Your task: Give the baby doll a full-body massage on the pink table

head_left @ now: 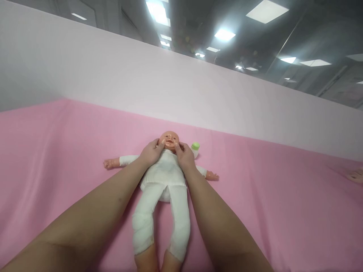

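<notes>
A baby doll (164, 172) with a white cloth body lies on its back, its arms spread wide and its feet toward me. My left hand (152, 152) cups one side of the doll's head (169, 139), thumb on the cheek. On the opposite side my right hand (185, 155) does the same, its thumb near the corner of the mouth. Both hands' other fingers are partly hidden behind the head. Just right of my right hand is a small bottle (195, 149) with a green cap, its lower part partly covered by that hand.
A pink sheet (244, 196) with soft folds covers the surface under the doll. Behind it rises a white panel (181, 92), with dark glass reflecting ceiling lights above. At the far right edge part of another person's hand or foot (356, 175) shows, blurred.
</notes>
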Demonstrator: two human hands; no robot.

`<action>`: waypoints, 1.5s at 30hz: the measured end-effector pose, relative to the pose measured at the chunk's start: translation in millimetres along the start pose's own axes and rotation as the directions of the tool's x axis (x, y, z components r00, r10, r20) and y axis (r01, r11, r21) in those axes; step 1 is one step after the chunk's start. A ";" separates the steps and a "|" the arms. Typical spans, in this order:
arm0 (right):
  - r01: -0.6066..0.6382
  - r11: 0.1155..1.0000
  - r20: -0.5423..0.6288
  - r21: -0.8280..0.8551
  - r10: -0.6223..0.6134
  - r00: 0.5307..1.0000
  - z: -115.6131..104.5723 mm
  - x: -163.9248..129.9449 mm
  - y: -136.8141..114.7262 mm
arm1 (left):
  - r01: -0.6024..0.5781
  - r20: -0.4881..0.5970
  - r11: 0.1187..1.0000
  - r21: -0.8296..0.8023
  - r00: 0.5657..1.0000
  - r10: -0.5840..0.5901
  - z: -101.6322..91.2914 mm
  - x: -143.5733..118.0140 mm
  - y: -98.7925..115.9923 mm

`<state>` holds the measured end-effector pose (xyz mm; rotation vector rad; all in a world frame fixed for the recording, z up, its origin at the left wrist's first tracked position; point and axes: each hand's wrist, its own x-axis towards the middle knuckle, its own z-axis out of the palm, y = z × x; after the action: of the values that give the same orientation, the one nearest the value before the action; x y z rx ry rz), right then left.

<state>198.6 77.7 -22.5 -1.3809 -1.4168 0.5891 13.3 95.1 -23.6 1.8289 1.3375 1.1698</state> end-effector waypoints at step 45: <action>-0.013 0.996 0.065 -0.089 0.019 0.998 1.6 -0.2 -3.4 | -0.028 0.061 0.999 0.028 0.998 0.026 -1.7 1.2 -3.3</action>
<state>195.7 77.2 -20.1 -1.4549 -1.5013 0.5930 10.6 97.2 -25.3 1.8931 1.3056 1.1058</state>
